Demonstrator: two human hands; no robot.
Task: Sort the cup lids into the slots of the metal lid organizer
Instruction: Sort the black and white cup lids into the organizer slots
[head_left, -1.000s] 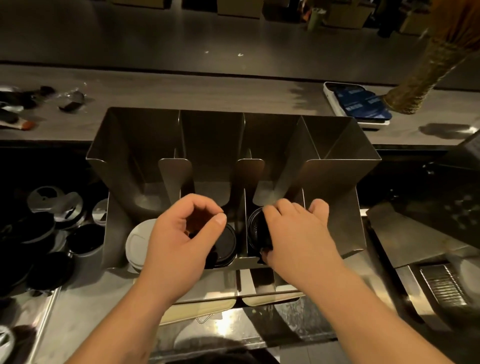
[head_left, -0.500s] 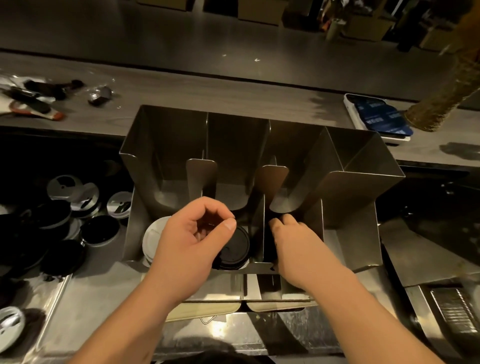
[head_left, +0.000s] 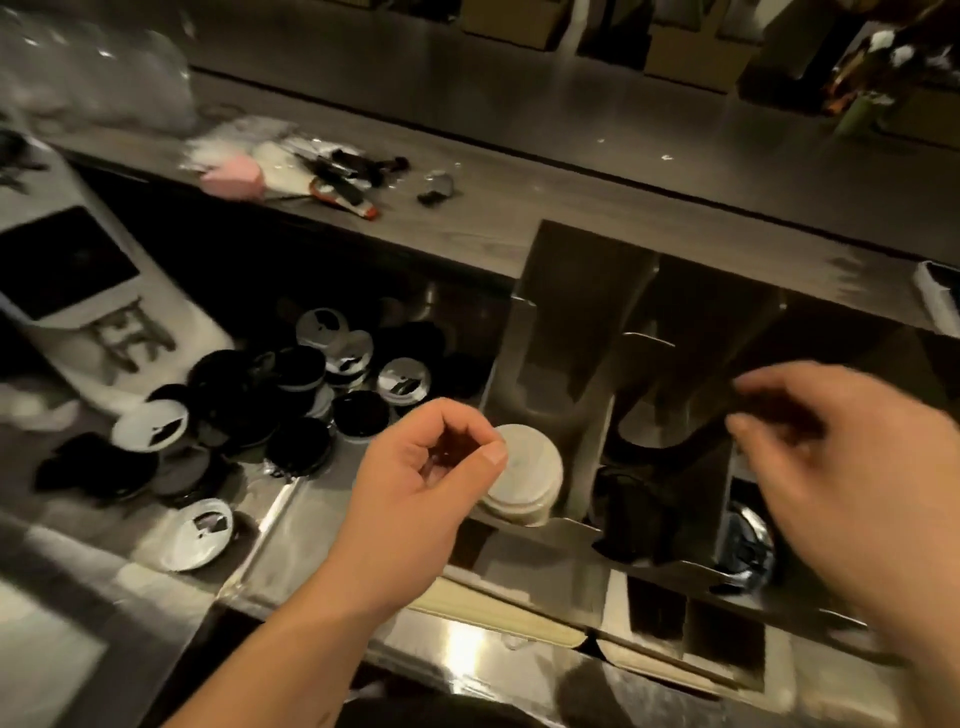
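Head view, left hand (head_left: 431, 467) hung just beside the metal lid organizer (head_left: 571, 291), fingers curled into a ring around nothing visible, blurred right hand (head_left: 841, 467) was loosely spread, empty, above the slots, white lids (head_left: 524, 478) sat in the left slot, black lids (head_left: 634, 514) in the next, loose lids (head_left: 260, 415) lay piled to the left.

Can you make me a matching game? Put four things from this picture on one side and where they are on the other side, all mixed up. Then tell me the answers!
Things
1. stack of white lids
2. pile of loose lids
3. pink object
4. sorted black lids

Places
A. on the wooden ledge at the back
B. second slot from the left of the metal lid organizer
C. on the steel counter, left of the organizer
D. leftmost slot of the organizer

Pairs: 1-D, 2-C, 3-A, 4-B.
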